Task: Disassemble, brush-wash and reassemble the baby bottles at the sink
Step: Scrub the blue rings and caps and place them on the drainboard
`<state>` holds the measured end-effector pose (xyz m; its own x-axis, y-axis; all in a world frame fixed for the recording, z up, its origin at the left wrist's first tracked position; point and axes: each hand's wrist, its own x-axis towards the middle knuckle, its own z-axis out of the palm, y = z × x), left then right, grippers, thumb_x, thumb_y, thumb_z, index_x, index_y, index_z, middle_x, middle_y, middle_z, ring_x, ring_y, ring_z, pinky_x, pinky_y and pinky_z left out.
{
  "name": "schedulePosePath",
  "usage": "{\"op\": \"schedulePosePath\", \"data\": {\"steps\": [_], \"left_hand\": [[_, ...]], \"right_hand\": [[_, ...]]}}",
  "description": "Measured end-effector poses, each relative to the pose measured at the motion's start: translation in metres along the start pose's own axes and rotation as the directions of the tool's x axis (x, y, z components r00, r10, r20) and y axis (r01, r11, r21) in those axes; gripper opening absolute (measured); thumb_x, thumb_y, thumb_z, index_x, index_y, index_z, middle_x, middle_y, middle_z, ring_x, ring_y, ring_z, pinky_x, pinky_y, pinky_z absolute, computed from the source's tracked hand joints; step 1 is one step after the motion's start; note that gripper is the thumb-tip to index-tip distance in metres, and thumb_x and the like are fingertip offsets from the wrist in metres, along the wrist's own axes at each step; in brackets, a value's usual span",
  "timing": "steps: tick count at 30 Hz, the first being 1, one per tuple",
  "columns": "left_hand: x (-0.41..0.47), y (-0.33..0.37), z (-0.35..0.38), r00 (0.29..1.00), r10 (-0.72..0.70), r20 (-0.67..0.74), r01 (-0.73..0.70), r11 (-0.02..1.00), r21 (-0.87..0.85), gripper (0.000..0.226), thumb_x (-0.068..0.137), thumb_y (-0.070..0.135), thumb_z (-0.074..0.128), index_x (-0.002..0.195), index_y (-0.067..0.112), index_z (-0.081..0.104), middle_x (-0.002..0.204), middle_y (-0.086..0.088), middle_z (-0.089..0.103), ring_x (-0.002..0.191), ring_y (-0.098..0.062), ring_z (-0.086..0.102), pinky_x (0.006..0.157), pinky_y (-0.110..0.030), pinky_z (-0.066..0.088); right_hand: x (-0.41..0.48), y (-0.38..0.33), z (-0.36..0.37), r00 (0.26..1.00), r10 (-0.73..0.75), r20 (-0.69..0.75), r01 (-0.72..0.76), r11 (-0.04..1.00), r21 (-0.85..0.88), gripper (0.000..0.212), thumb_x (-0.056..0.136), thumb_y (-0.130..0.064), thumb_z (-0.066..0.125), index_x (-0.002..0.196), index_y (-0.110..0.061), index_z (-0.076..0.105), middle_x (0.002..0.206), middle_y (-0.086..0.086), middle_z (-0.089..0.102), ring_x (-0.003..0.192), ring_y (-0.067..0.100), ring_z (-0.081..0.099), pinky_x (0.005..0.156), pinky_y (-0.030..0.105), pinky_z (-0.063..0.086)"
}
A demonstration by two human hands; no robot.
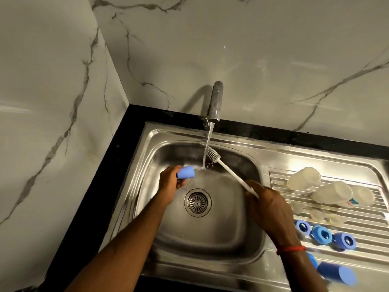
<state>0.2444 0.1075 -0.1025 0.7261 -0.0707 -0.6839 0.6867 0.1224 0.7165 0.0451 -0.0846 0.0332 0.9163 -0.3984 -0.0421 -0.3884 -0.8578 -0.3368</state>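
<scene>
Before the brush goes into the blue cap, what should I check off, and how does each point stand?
1. Water on: ok. The tap runs a stream into the sink.
2. Cap held: ok. The left hand grips the blue cap.
3. Brush held: ok. The right hand grips the handle of the brush.
4. Brush head wetted: ok. It is at the stream.
5. Cap under the water: not ok. It is left of the stream.
6. Cap's open end turned to the brush: cannot tell.
</scene>
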Motion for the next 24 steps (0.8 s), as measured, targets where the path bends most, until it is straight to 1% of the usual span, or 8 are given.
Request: {"op": "schedulePosePath", "data": {"steps": [2,5,9,12,15,19,21,24], "left_hand": [[-0.01,0.012,0.018,0.995,-0.072,0.066,0.083,0.98,-0.178,0.01,0.097,0.016,0.06,0.093,0.008,0.065,0.08,-0.016,0.065,0.058,-0.02,0.058,0.049,-0.023,0.052],[-0.024,0.033,0.042,0.972,-0.129,0.195,0.194,0.912,-0.362,0.02,0.099,0.02,0.059,0.098,0.001,0.063,0.082,-0.015,0.065,0.064,-0.02,0.061,0.051,-0.022,0.055],[-0.036,0.045,0.066,0.94,-0.172,0.294,0.304,0.813,-0.497,0.028,0.096,0.019,0.048,0.096,-0.004,0.063,0.085,-0.019,0.064,0.073,-0.025,0.062,0.053,-0.023,0.057],[-0.041,0.046,0.078,0.916,-0.19,0.354,0.354,0.798,-0.487,0.034,0.093,0.017,0.042,0.107,-0.005,0.062,0.088,-0.02,0.067,0.067,-0.022,0.061,0.049,-0.021,0.052],[-0.044,0.048,0.088,0.902,-0.198,0.384,0.383,0.778,-0.498,0.034,0.093,0.018,0.04,0.103,-0.004,0.064,0.08,-0.016,0.069,0.051,-0.017,0.057,0.043,-0.019,0.045],[-0.05,0.044,0.096,0.891,-0.195,0.409,0.361,0.85,-0.383,0.036,0.096,0.027,0.042,0.102,-0.001,0.063,0.077,-0.012,0.068,0.045,-0.012,0.053,0.04,-0.018,0.04],[-0.051,0.043,0.094,0.91,-0.192,0.368,0.326,0.879,-0.348,0.036,0.096,0.036,0.046,0.092,0.004,0.063,0.066,-0.006,0.063,0.04,-0.009,0.047,0.038,-0.016,0.034],[-0.049,0.039,0.077,0.932,-0.203,0.301,0.273,0.938,-0.214,0.047,0.091,0.057,0.055,0.072,0.014,0.054,0.056,0.001,0.047,0.035,-0.007,0.034,0.036,-0.015,0.023]], "right_hand": [[-0.004,0.002,0.0,1.0,-0.002,-0.025,0.003,1.0,0.003,0.039,0.094,-0.024,0.066,0.133,-0.021,0.063,0.098,0.013,0.073,0.081,0.03,0.07,0.067,0.03,0.049],[-0.012,0.004,-0.002,0.993,0.021,-0.116,-0.018,1.0,0.024,0.037,0.092,-0.023,0.068,0.129,-0.02,0.065,0.094,0.013,0.074,0.077,0.03,0.069,0.063,0.027,0.044],[-0.02,0.011,-0.006,0.955,0.123,-0.269,-0.085,0.985,0.148,0.037,0.095,-0.024,0.065,0.131,-0.02,0.062,0.099,0.008,0.073,0.079,0.029,0.068,0.066,0.034,0.053],[-0.023,0.019,-0.008,0.947,0.168,-0.274,-0.111,0.971,0.213,0.036,0.096,-0.027,0.062,0.132,-0.023,0.061,0.102,0.006,0.074,0.082,0.027,0.067,0.069,0.03,0.049],[-0.028,0.027,-0.008,0.951,0.185,-0.246,-0.139,0.971,0.194,0.038,0.095,-0.029,0.064,0.132,-0.025,0.061,0.103,0.005,0.074,0.086,0.028,0.069,0.071,0.035,0.053],[-0.031,0.033,-0.011,0.968,0.137,-0.211,-0.1,0.979,0.177,0.035,0.093,-0.026,0.067,0.128,-0.027,0.064,0.099,0.003,0.075,0.083,0.025,0.068,0.068,0.028,0.046],[-0.032,0.033,-0.015,0.975,0.092,-0.2,-0.059,0.984,0.167,0.034,0.092,-0.024,0.069,0.126,-0.025,0.066,0.097,0.004,0.075,0.08,0.024,0.069,0.067,0.026,0.042],[-0.034,0.03,-0.018,0.978,-0.018,-0.209,0.036,0.996,0.082,0.035,0.089,-0.026,0.073,0.124,-0.026,0.067,0.096,0.003,0.075,0.078,0.025,0.07,0.064,0.027,0.046]]}}
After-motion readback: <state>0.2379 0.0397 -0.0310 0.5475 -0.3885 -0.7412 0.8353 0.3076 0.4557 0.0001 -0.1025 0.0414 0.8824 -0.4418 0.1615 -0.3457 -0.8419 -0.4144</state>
